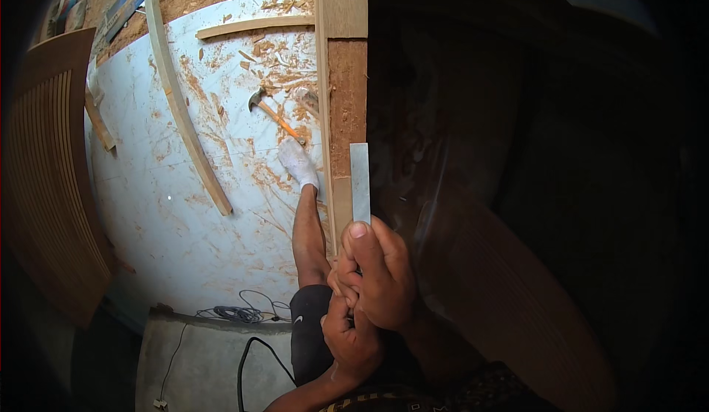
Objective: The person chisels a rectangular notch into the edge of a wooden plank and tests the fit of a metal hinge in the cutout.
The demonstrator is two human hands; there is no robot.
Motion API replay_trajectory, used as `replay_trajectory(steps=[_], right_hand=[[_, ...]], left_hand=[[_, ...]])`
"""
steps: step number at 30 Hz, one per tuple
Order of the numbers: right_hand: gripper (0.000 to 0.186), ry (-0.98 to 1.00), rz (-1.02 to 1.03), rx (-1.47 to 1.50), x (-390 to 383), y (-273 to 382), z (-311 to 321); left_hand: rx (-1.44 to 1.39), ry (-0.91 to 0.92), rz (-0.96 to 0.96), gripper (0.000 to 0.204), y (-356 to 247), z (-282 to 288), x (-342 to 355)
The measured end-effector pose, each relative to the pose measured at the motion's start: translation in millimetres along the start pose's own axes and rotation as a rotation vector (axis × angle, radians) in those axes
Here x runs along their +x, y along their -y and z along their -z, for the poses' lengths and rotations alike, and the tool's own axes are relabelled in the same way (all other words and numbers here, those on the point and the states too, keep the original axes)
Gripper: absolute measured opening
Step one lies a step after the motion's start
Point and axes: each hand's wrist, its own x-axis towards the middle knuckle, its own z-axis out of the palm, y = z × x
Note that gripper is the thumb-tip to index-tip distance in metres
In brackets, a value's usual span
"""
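My right hand point(384, 279) is closed around a chisel point(360, 183), its thumb pressed flat on the lower end of the broad grey blade. The blade points away from me, over a long wooden piece point(347, 94) that has a rough, reddish-brown cut section. Directly below, my left hand point(351, 345) is curled into a fist against the right one. What lies inside its fingers is hidden, and so is the chisel's handle. A claw hammer point(277, 115) with an orange handle rests on the floor, by my white-socked foot point(298, 162).
Wood chips and shavings litter the white floor point(148, 190). A long wooden strip point(181, 109) and a shorter one point(255, 26) lie there. At left stands a slatted brown panel point(55, 175). A coiled black cable point(236, 313) sits near the grey step point(199, 360). The right side is very dark.
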Motion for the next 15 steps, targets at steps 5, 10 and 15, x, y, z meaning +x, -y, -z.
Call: replay_trajectory(steps=[5, 10, 15], right_hand=[[0.04, 0.004, 0.058, -0.089, 4, -3, 5], [0.04, -0.015, 0.084, -0.133, 2, -4, 6], [0.04, -0.02, 0.03, -0.064, 3, 0, 1]], left_hand=[[0.009, 0.043, 0.035, 0.028, 4, 2, 0], [-0.013, -0.005, 0.026, 0.026, 5, -4, -1], [0.014, 0.106, 0.057, 0.035, 2, 5, -2]])
